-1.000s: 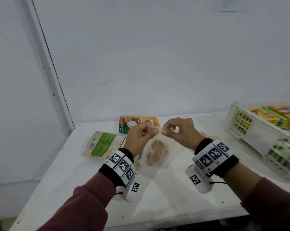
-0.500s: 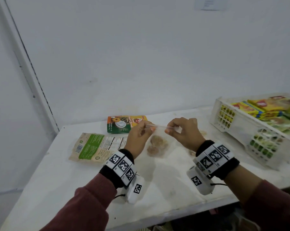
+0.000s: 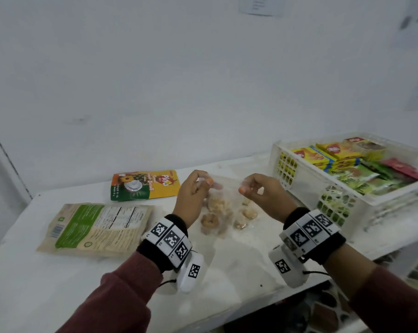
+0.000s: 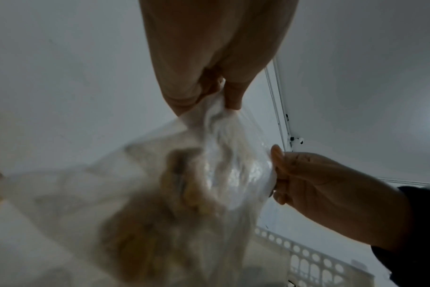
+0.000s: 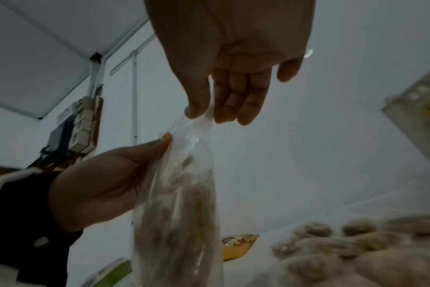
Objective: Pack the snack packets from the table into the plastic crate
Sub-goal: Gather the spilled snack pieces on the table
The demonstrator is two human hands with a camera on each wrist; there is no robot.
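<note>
A clear bag of brown cookies (image 3: 217,207) hangs just above the white table (image 3: 59,284). My left hand (image 3: 203,183) pinches its top left corner and my right hand (image 3: 247,186) pinches the top right one. The left wrist view shows the left hand (image 4: 224,103) nipping the crumpled bag (image 4: 172,203), with the right hand (image 4: 277,170) alongside. From the right wrist I see my right hand (image 5: 204,114) and left hand (image 5: 165,141) on the bag (image 5: 179,203), edge-on. The white plastic crate (image 3: 307,186) stands to the right, with several packets inside.
A yellow-green snack packet (image 3: 145,185) lies at the back of the table, and a green-and-beige packet (image 3: 95,227) lies at the left. More brown cookies (image 5: 331,242) lie on the table under my right wrist. A white wall runs close behind.
My hands have drawn apart, stretching the bag's top edge wider, and have shifted slightly right toward the crate. The head view has turned so more of the crate shows.
</note>
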